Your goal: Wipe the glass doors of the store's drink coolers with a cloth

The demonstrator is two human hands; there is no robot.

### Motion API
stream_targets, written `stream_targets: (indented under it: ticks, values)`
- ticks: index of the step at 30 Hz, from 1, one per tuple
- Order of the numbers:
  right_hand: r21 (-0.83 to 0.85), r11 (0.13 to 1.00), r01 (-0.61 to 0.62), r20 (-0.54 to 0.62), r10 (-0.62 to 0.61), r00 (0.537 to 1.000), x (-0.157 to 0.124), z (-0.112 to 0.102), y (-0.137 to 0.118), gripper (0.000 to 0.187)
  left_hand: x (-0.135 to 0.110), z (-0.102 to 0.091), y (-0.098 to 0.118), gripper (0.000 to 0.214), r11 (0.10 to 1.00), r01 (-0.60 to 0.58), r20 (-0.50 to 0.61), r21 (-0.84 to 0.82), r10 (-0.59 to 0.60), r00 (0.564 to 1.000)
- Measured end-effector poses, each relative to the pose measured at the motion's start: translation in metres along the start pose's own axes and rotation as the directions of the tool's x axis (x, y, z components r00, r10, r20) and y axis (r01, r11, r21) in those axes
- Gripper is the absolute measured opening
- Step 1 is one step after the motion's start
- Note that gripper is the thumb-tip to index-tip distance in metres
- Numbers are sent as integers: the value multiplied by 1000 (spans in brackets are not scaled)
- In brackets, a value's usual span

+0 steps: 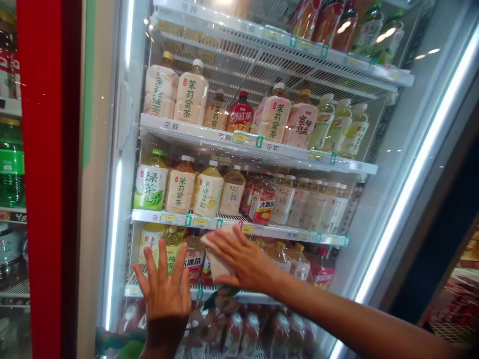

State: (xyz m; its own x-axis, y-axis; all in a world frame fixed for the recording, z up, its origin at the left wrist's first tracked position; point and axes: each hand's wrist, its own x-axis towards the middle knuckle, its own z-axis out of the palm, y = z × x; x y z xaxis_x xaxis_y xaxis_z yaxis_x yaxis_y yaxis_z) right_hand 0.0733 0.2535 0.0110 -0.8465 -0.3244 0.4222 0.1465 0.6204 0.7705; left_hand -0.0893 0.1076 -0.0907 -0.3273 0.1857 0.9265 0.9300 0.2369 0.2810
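My left hand (pixel 167 285) is raised with its fingers spread, palm toward the glass door (pixel 123 114) of a lit drinks fridge, low and left of the middle. It holds nothing and seems to rest on the pane. To its right, my right hand (pixel 249 259) lies flat against the glass over a folded white cloth or tissue (pixel 219 268), which I cannot tell apart for sure. The white piece is pinned between palm and pane, its left edge showing past the fingers. Bottled teas behind the glass are partly hidden by both hands.
Inside the fridge, several shelves (pixel 239 134) carry rows of bottles (pixel 190 97) with price tags along their edges. Bright light strips (pixel 415 182) run down both sides. At the left, a red post (pixel 40 174) separates another stocked cooler. Reflections show on the lower glass.
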Motion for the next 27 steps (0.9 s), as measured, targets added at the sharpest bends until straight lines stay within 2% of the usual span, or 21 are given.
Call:
stream_targets:
  ticks: [2,3,5,7,9,11,13,14,16,18,19,21,22,23,25,27]
  values:
    - [-29,986,-166,-52,164,985,28,-21,39,89,0,2,0,76,1000,4,11,-17,-4,1000]
    - [-31,972,-232,-76,229,970,37,-27,51,92,0,3,1,75,1000,6,13,-23,-6,1000]
    - [-11,962,-272,-83,270,959,40,-29,53,95,0,5,2,75,999,5,9,-33,-5,1000]
    - [32,984,-174,-31,175,984,20,-17,29,94,-1,7,2,75,999,-3,7,-38,4,1000]
    - [99,995,8,29,-10,1000,-11,-1,-6,88,-1,8,2,75,999,-13,15,-43,13,1000]
    - [149,971,187,41,-195,980,-36,11,-29,81,-2,8,1,76,999,-24,27,-41,25,999]
    - [150,948,282,23,-289,957,-41,11,-28,78,-3,7,-1,75,999,-33,37,-35,35,999]
    - [137,950,279,21,-284,958,-35,5,-18,78,-3,6,-2,75,999,-35,43,-34,37,998]
    - [99,982,163,29,-167,986,-8,-12,16,81,-4,5,-3,75,999,-39,55,-37,41,998]
    - [53,997,-63,17,62,998,23,-30,52,86,-6,4,-3,75,998,-47,65,-40,49,997]
    - [33,985,-168,-6,169,986,35,-36,65,89,-6,4,-2,75,998,-51,70,-37,53,996]
    - [8,955,-298,-44,298,954,43,-36,69,93,-8,4,-2,75,998,-59,75,-24,60,995]
    - [3,954,-299,-41,299,953,39,-31,61,94,-9,4,-2,75,998,-62,79,-18,63,995]
    - [8,966,-258,-16,258,966,29,-23,47,94,-10,4,-1,75,998,-65,84,-14,66,994]
    - [57,996,-61,71,57,996,3,-4,11,91,-13,4,-1,76,997,-74,94,-8,75,993]
    - [133,975,175,145,-194,970,-20,11,-15,83,-16,5,0,77,997,-83,101,-4,83,991]
